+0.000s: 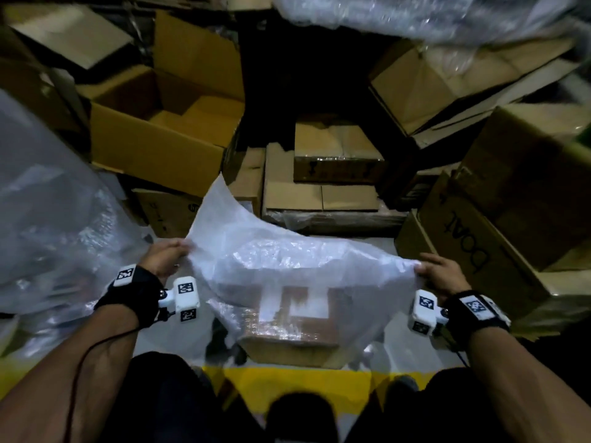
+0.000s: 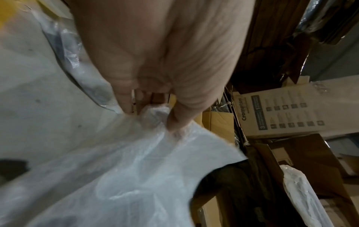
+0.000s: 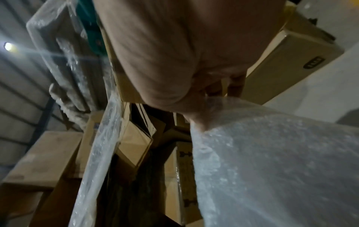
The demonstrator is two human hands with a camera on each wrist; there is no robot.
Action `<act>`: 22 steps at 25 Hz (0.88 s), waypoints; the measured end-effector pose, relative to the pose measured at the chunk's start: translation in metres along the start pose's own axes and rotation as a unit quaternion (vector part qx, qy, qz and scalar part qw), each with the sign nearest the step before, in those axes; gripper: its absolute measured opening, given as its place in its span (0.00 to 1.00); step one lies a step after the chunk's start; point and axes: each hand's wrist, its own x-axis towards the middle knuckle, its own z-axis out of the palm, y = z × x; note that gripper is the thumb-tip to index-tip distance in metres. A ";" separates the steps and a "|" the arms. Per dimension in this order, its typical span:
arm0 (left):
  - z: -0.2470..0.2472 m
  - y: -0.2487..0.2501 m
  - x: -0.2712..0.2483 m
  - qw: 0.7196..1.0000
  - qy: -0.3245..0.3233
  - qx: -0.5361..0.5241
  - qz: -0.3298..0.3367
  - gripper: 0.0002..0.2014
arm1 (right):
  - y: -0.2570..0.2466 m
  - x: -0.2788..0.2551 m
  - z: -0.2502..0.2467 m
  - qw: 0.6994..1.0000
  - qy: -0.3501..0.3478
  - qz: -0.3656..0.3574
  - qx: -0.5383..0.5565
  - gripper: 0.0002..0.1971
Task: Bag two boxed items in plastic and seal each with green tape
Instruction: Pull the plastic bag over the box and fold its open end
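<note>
A translucent plastic bubble sheet [image 1: 287, 251] is stretched between both hands above a brown cardboard box [image 1: 287, 334] that sits on the floor in front of my knees. The box has a white label [image 1: 294, 302] on its top, seen through the plastic. My left hand [image 1: 169, 254] pinches the sheet's left edge, and the left wrist view shows its thumb [image 2: 178, 119] and fingers gripping bunched plastic [image 2: 136, 161]. At the sheet's right edge my right hand [image 1: 438, 273] grips it; the right wrist view shows the plastic [image 3: 272, 161] draped from that hand. No green tape is visible.
Cardboard boxes crowd the far side: an open one [image 1: 160, 132] at back left, a taped one [image 1: 335, 155] in the middle, a large lettered one [image 1: 479, 244] at right. More bubble plastic [image 1: 54, 219] lies at left. A yellow floor line [image 1: 303, 382] runs near my knees.
</note>
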 end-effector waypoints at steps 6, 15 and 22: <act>-0.001 0.023 -0.010 0.996 0.008 0.016 0.085 0.10 | -0.020 -0.022 -0.008 0.997 -0.055 0.052 -0.011 0.21; 0.025 0.029 -0.023 0.989 -0.027 0.144 0.014 0.14 | -0.037 -0.032 -0.011 0.997 -0.066 -0.029 -0.005 0.08; 0.034 0.017 0.018 0.954 0.080 0.285 0.040 0.33 | -0.038 -0.026 0.004 0.990 -0.018 -0.137 0.023 0.10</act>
